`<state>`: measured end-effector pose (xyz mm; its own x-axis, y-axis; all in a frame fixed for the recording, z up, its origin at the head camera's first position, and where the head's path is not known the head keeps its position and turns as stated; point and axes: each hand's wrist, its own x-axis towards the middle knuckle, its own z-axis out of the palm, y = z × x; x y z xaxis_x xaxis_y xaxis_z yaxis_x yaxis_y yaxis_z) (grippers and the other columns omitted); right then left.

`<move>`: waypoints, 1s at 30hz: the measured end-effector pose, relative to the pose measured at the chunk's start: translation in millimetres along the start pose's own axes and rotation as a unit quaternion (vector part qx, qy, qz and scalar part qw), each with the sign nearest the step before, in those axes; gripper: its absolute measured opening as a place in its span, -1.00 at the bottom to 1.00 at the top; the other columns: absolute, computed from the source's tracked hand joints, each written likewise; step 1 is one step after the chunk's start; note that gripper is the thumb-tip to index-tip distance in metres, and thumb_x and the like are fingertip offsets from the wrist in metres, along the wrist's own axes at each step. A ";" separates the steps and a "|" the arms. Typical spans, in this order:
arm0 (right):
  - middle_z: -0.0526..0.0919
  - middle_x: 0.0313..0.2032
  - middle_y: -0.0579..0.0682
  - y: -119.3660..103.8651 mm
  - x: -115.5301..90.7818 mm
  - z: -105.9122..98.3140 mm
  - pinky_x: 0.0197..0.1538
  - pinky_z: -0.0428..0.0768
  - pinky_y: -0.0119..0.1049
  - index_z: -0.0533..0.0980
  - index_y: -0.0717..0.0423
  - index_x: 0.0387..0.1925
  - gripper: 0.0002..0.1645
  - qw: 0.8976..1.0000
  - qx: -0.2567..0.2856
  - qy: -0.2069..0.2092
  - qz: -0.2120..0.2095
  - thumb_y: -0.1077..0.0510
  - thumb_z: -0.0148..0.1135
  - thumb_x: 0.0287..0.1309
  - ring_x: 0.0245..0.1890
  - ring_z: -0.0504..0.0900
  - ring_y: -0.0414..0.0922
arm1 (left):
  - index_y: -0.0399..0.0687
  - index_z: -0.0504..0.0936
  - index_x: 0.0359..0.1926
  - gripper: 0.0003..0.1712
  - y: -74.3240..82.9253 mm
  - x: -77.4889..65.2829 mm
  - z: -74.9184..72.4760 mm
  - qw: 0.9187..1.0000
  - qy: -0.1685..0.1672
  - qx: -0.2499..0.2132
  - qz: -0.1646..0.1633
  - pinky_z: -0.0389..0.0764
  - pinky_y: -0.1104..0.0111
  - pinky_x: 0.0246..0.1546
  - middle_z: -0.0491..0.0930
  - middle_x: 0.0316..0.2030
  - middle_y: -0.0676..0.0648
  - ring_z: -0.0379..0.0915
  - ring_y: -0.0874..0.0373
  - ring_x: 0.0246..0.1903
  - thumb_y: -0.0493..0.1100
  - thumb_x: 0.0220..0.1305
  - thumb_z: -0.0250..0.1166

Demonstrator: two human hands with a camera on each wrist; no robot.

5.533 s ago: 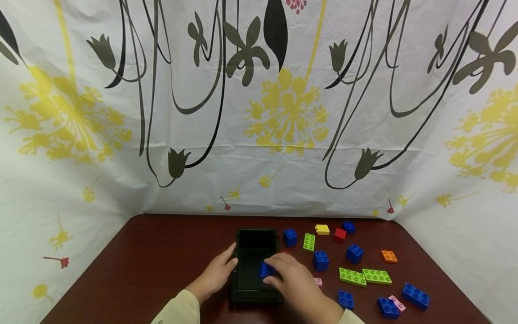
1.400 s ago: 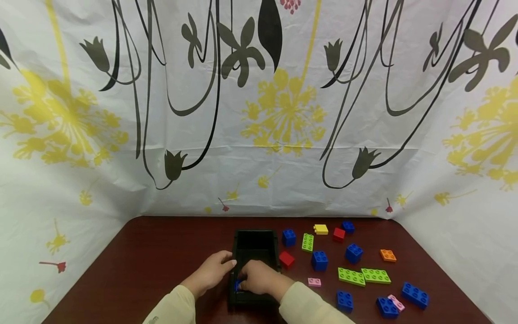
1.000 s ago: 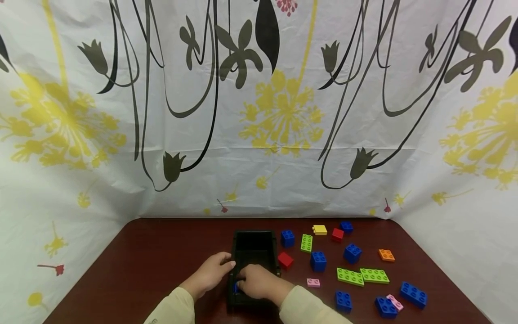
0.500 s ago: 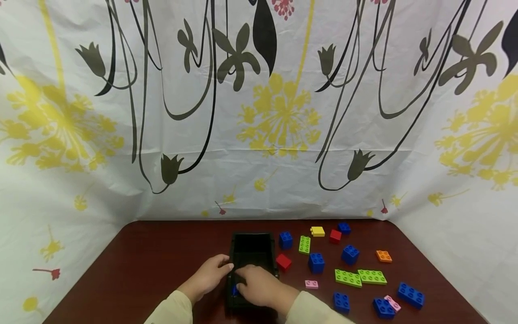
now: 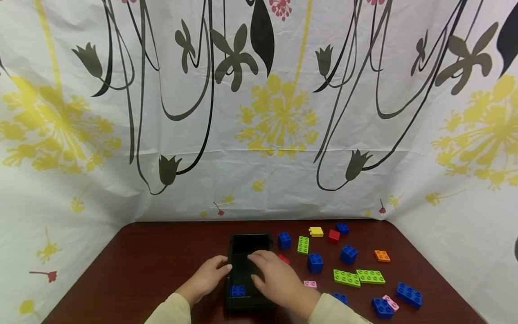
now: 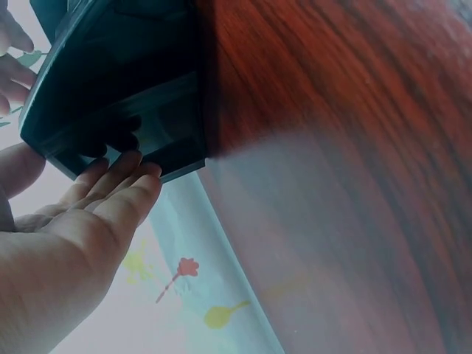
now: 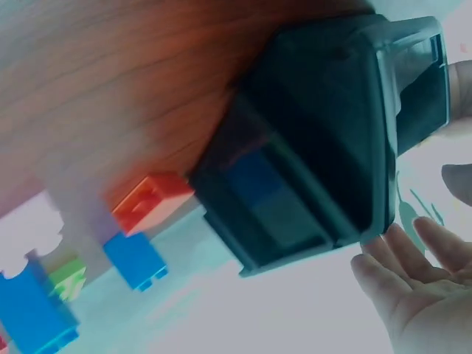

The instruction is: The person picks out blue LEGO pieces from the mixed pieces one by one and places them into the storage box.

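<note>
A black bin (image 5: pixel 252 244) stands on the dark red-brown table. Inside it, at the near left corner, lies a blue toy brick (image 5: pixel 238 290), studs up. My left hand (image 5: pixel 206 275) rests against the bin's left side, its fingers straight along the outer wall (image 6: pixel 110 144). Over the bin's right side hovers my right hand (image 5: pixel 277 276), thumb and fingers spread apart with nothing between them. In the right wrist view, the right fingers (image 7: pixel 398 276) show close by the bin's rim. A red brick (image 5: pixel 284 258) beside the bin is partly hidden by this hand.
Right of the bin lie several loose bricks: blue ones (image 5: pixel 315 263), green plates (image 5: pixel 346 277), a yellow brick (image 5: pixel 316 231), an orange plate (image 5: pixel 382 256) and a pink piece (image 5: pixel 310 284). A patterned white cloth (image 5: pixel 279 189) hangs behind the table.
My right hand brought the blue brick into the bin, pressed at the near left corner, then let go and drew back up and right. My left hand stays at the bin's left side.
</note>
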<state>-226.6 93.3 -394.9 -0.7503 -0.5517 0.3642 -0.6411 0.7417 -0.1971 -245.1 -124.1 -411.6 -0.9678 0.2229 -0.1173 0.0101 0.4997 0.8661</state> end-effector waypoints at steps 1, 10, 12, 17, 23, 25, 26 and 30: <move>0.56 0.09 0.04 1.8 -1.3 -1.3 -0.03 0.64 -0.19 0.52 0.11 0.14 -0.48 1.000 -0.006 0.006 0.002 0.08 0.35 0.15 0.08 0.56 -0.05 | -0.46 0.33 0.26 -0.41 -0.1 -0.1 0.3 1.000 0.002 0.001 0.000 0.41 -0.16 0.09 0.35 0.22 -0.42 0.27 -0.34 0.21 -0.06 0.44 0.11; 0.53 0.13 0.05 22.8 -8.8 -10.3 -0.09 0.66 -0.19 0.54 0.10 0.12 -0.47 0.999 -0.042 0.028 0.009 0.03 0.38 0.12 0.11 0.53 -0.02 | -0.47 0.34 0.25 -0.45 -2.4 0.9 2.3 1.000 0.006 0.001 0.006 0.38 -0.18 0.11 0.35 0.22 -0.44 0.24 -0.36 0.23 -0.10 0.44 0.09; 0.54 0.13 0.06 29.2 -10.8 -11.4 -0.06 0.65 -0.17 0.55 0.09 0.11 -0.47 0.998 -0.044 0.038 0.009 0.04 0.39 0.11 0.11 0.53 -0.02 | -0.47 0.34 0.25 -0.45 -2.7 1.1 2.5 1.000 0.006 0.001 0.007 0.38 -0.18 0.11 0.35 0.22 -0.44 0.24 -0.37 0.23 -0.10 0.44 0.10; 0.56 0.10 0.06 44.0 -15.4 -11.3 0.01 0.62 -0.12 0.56 0.08 0.09 -0.47 0.997 -0.057 0.058 0.012 0.05 0.42 0.07 0.10 0.54 0.00 | -0.48 0.35 0.24 -0.45 -2.2 1.2 2.5 1.000 0.009 0.004 0.008 0.37 -0.18 0.12 0.35 0.22 -0.44 0.23 -0.37 0.23 -0.11 0.44 0.10; 0.55 0.12 0.09 54.5 -19.7 -14.2 0.00 0.62 -0.07 0.56 0.09 0.10 -0.46 0.997 -0.049 0.050 0.043 0.09 0.44 0.04 0.09 0.55 0.02 | -0.49 0.35 0.24 -0.44 -2.4 0.8 2.7 1.000 0.011 0.002 0.012 0.37 -0.18 0.12 0.34 0.22 -0.45 0.22 -0.37 0.24 -0.10 0.44 0.10; 0.55 0.11 0.10 56.8 -21.8 -16.3 -0.02 0.63 -0.06 0.56 0.11 0.09 -0.45 0.996 -0.043 0.052 0.052 0.12 0.45 0.02 0.08 0.56 0.04 | -0.49 0.35 0.24 -0.45 -2.5 1.0 3.0 1.000 0.011 0.001 0.013 0.37 -0.18 0.12 0.34 0.22 -0.45 0.22 -0.38 0.24 -0.11 0.44 0.09; 0.54 0.11 0.11 58.3 -22.8 -17.0 -0.03 0.63 -0.05 0.56 0.12 0.08 -0.45 0.996 -0.043 0.053 0.057 0.13 0.45 0.00 0.08 0.56 0.05 | -0.49 0.34 0.24 -0.45 -2.5 1.0 3.1 1.000 0.011 0.000 0.012 0.37 -0.18 0.12 0.34 0.22 -0.46 0.22 -0.38 0.24 -0.11 0.44 0.09; 0.55 0.09 0.12 65.1 -26.6 -19.1 -0.01 0.62 -0.03 0.57 0.12 0.06 -0.45 0.994 -0.047 0.057 0.076 0.15 0.48 -0.03 0.09 0.54 0.06 | -0.49 0.34 0.24 -0.45 -2.3 1.0 3.3 1.000 0.010 0.001 0.010 0.37 -0.18 0.12 0.33 0.23 -0.46 0.22 -0.38 0.24 -0.11 0.44 0.09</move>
<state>-245.3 163.6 -400.0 -0.8107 -0.3877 0.4386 -0.4996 0.8487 -0.1734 -245.2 -122.3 -415.3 -0.9722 0.2163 -0.0902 0.0300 0.4968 0.8674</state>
